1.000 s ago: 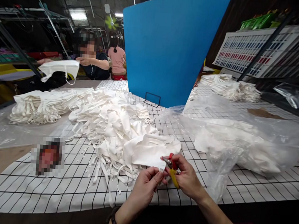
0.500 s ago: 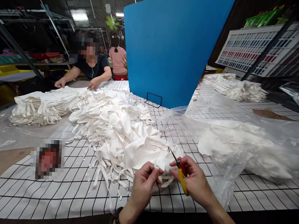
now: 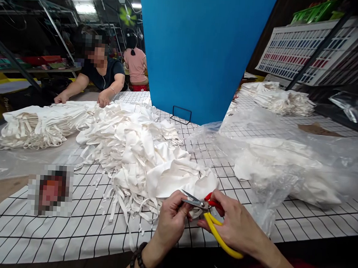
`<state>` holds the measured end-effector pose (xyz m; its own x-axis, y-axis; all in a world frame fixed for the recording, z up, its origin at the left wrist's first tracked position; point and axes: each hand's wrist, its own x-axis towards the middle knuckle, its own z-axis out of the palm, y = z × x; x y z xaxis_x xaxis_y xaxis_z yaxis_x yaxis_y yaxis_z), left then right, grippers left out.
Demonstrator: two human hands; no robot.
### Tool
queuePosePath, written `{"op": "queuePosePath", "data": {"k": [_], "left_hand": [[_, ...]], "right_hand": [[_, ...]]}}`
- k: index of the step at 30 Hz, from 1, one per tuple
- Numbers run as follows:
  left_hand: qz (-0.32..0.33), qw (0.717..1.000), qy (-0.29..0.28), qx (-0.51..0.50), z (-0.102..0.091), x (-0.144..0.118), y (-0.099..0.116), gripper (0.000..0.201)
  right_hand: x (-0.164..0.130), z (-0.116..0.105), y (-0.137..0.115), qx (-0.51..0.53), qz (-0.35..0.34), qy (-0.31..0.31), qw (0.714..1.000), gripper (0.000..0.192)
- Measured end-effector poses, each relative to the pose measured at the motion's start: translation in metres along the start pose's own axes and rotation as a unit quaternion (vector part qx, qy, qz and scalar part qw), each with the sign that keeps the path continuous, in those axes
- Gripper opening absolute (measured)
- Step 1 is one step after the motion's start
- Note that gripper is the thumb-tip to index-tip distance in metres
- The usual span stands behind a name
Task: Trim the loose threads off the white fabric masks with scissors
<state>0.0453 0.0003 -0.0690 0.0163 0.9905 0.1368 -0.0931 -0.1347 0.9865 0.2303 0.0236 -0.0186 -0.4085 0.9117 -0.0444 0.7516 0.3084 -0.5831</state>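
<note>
left hand (image 3: 172, 220): thumb and fingertips pressed together; the scissor blades cover what may lie between, so the grip's content cannot be told. beaded bracelet (image 3: 141, 260) at the wrist. right hand (image 3: 237, 224): fingers closed round the red and yellow handles of the scissors (image 3: 205, 205). scissors located above the table's (image 3: 84, 235) near edge, right of its middle, blades slightly parted, points at the left fingertips. loose pile of white fabric pieces (image 3: 142, 144): mid-table, straps trailing toward the near edge. clear plastic bag (image 3: 269, 184), white contents: toward the right edge. blue panel (image 3: 202, 54): upright, toward the far edge.
</note>
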Motion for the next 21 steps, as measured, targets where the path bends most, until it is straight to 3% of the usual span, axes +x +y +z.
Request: {"op": "queuePosePath", "data": {"k": [11, 21], "left_hand": [[0.001, 1.0, -0.018, 0.012, -0.0004, 0.0031, 0.0051, 0.021], [-0.029, 0.999, -0.031, -0.007, -0.0037, 0.0034, 0.0067, 0.022]], "right_hand": [[0.0013, 0.0005, 0.0049, -0.047, 0.004, -0.003, 0.999, 0.022], [0.0032, 0.0044, 0.0081, -0.061, -0.015, 0.009, 0.998, 0.029]]}}
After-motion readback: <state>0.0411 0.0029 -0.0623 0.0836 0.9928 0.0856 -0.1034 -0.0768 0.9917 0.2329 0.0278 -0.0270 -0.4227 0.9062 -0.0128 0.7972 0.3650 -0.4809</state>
